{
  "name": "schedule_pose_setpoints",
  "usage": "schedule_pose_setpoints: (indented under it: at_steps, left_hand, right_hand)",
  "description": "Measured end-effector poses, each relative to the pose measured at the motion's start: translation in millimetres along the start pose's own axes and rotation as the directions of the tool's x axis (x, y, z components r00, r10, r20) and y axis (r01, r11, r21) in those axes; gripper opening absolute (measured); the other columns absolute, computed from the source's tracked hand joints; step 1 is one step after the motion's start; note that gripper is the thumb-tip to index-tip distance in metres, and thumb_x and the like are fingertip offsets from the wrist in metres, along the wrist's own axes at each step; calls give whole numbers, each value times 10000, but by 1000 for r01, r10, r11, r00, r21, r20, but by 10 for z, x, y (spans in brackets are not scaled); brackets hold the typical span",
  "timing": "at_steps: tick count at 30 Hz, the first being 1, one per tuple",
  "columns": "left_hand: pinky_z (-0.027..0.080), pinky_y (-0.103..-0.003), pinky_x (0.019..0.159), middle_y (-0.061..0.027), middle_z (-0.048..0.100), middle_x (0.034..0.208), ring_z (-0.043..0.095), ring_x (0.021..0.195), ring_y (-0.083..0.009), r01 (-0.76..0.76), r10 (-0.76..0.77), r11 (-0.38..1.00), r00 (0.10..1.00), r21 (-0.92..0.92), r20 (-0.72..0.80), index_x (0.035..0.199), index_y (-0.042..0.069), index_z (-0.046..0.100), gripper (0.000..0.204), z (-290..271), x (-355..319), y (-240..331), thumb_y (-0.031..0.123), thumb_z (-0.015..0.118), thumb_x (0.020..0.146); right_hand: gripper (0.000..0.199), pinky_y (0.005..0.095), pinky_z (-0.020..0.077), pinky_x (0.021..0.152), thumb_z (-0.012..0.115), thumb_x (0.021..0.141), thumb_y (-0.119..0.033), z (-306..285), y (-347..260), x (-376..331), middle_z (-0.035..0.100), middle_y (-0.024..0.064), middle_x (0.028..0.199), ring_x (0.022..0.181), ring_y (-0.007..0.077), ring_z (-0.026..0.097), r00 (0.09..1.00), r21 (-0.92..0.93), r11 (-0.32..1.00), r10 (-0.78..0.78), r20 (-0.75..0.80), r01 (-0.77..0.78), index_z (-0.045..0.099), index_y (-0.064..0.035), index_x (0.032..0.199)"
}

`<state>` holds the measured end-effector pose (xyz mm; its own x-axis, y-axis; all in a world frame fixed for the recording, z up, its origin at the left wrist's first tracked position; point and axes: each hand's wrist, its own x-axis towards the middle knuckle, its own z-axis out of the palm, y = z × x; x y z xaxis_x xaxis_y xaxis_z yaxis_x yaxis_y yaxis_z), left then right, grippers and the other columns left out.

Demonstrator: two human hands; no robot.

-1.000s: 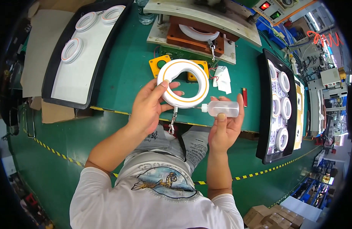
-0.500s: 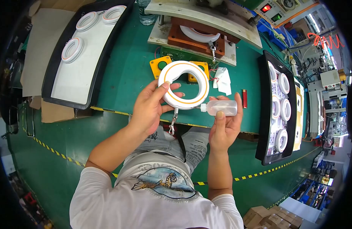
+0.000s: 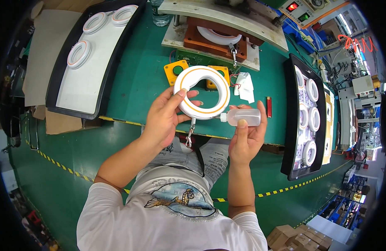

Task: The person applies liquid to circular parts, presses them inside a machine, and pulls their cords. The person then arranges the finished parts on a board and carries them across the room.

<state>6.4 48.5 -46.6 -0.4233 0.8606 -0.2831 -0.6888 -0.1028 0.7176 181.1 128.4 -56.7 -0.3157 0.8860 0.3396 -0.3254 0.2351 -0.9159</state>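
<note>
Nozzle now against white ring [image 3: 202, 92], left hand [image 3: 166, 119] clenched on it, right hand [image 3: 244, 138] gripping squeeze bottle [image 3: 242, 117]

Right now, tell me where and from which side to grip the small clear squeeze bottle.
Grip the small clear squeeze bottle around its round body, coming from below and its capless rear end. It lies sideways with its nozzle touching the white ring with the orange stripe, so that tip should probably stay free. The right hand already cradles it so, thumb on top; the left hand holds the ring.
</note>
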Motion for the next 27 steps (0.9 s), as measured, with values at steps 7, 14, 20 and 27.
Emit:
schedule_pose_setpoints:
  at_steps: [7,14,20,27]
  left_hand:
    - [568,-388,818,-149,626,1157,651,975,-216,34,-35,999,999,-18,-19,1270,-15,491,402,-53,29,-1,261,527,979]
    - [561,-367,804,-156,645,1139,659,942,-205,97,-96,995,995,17,-5,1274,-15,506,432,-114,57,102,299,510,977]
    - [562,-353,781,-150,655,1124,661,912,-193,99,-99,995,995,26,-8,1277,-13,512,437,-106,55,106,306,507,978]
    - [568,-339,750,-151,658,1117,663,894,-184,91,-91,995,996,30,0,1274,-12,517,434,-95,41,114,307,506,979]
  right_hand:
    - [605,441,494,948,545,942,-66,-13,-53,1,536,216,1226,1096,348,596,1000,2,1000,4,2,-4,236,1,1457]
    - [614,444,504,941,559,956,-145,-142,-188,114,532,225,1234,1094,362,593,996,100,994,-47,-70,54,235,3,1456]
    - [587,451,505,930,559,961,-153,-130,-93,126,531,232,1226,1060,342,603,1000,66,998,-1,1,1,265,13,1441]
    - [573,442,505,934,546,967,-133,-122,-62,148,527,233,1233,1071,343,601,999,64,998,-3,33,1,259,11,1442]
